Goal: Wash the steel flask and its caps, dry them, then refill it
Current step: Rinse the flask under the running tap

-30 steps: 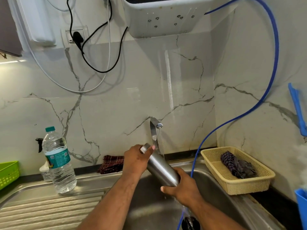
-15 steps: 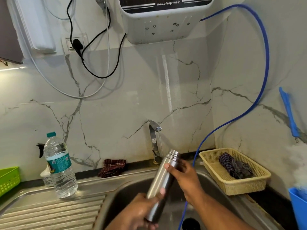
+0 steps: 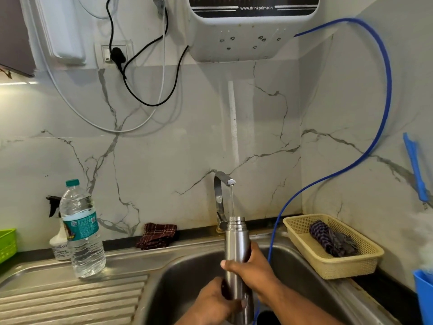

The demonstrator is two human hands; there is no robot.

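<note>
The sink (image 3: 178,277) leaves me working room left of the hands. Its ribbed drainboard (image 3: 70,303) runs to the counter edge, with a plastic bottle (image 3: 82,242) standing near the back. The yellow basket (image 3: 332,270) crowds the right rim. The blue hose (image 3: 389,95) drops just beside the steel flask (image 3: 236,242), which stands upright over the basin with its mouth under the tap (image 3: 218,195) stream. My right hand (image 3: 254,272) grips its middle and my left hand (image 3: 214,306) wraps its base.
</note>
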